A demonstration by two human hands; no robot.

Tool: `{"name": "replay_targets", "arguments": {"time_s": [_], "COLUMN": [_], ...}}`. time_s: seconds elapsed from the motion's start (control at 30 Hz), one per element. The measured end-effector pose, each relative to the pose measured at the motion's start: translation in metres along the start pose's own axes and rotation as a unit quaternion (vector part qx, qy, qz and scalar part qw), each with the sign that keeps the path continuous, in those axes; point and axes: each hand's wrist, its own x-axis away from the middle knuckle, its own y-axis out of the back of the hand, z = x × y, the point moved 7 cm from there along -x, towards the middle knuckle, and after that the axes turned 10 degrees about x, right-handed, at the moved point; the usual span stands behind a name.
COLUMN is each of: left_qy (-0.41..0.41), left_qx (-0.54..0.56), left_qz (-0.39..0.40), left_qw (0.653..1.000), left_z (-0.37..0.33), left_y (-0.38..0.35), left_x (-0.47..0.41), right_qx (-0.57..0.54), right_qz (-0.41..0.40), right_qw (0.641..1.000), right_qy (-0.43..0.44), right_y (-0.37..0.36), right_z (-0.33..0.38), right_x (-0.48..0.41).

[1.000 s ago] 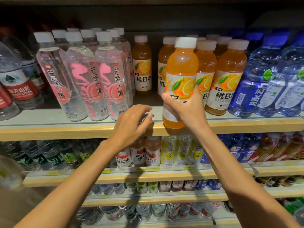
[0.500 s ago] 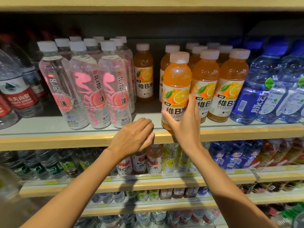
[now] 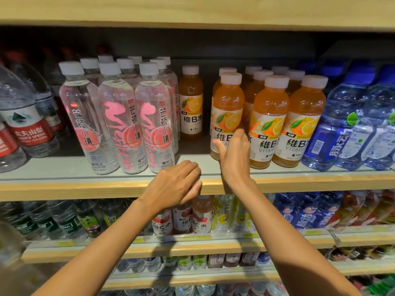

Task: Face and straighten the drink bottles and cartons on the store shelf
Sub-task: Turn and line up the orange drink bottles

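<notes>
Standing upright near the front of the shelf (image 3: 85,189), the orange bottle (image 3: 227,107) has the right hand (image 3: 234,154) laid against its label, fingers nearly straight and thumb spread, not closed round it. Below and left of that bottle, the left hand (image 3: 177,184) rests on the shelf edge, fingers loosely curled, holding nothing. Matching orange bottles (image 3: 269,116) stand just right of it.

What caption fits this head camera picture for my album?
Tidying the drinks: the right hand is at the front orange bottle on the shelf, the left hand rests on the shelf edge.
</notes>
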Motion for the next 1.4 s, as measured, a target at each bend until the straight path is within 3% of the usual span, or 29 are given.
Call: {"name": "replay_targets", "arguments": {"time_s": [0.4, 0.6, 0.7, 0.8, 0.97, 1.17, 1.4], "left_qy": [0.000, -0.017, -0.031, -0.044, -0.058, -0.067, -0.073], "left_qx": [-0.004, -0.020, -0.039, -0.054, -0.063, -0.077, -0.101], "left_qz": [-0.013, -0.025, -0.026, -0.028, -0.042, -0.060, -0.063], "left_qw": [1.000, 0.999, 0.998, 0.997, 0.995, 0.993, 0.990], "left_z": [0.001, 0.004, 0.005, 0.006, 0.006, 0.005, 0.003], "left_y": [0.002, 0.006, 0.004, 0.001, -0.002, 0.000, 0.001], "left_x": [0.003, 0.014, 0.017, 0.018, 0.021, 0.022, 0.022], "right_qx": [0.097, 0.095, 0.044, -0.060, -0.098, 0.039, 0.011], "right_qz": [0.035, -0.025, -0.058, 0.016, 0.107, 0.096, 0.100], "right_qw": [0.995, 0.995, 0.994, 0.990, 0.983, 0.994, 0.995], "right_qy": [-0.004, -0.003, 0.081, 0.127, 0.111, 0.025, 0.010], "right_y": [-0.016, -0.003, 0.002, -0.018, -0.066, -0.101, -0.107], "right_z": [0.011, 0.002, 0.014, 0.033, 0.058, 0.066, 0.061], "right_x": [-0.027, -0.014, -0.001, -0.002, -0.019, -0.047, -0.053]}}
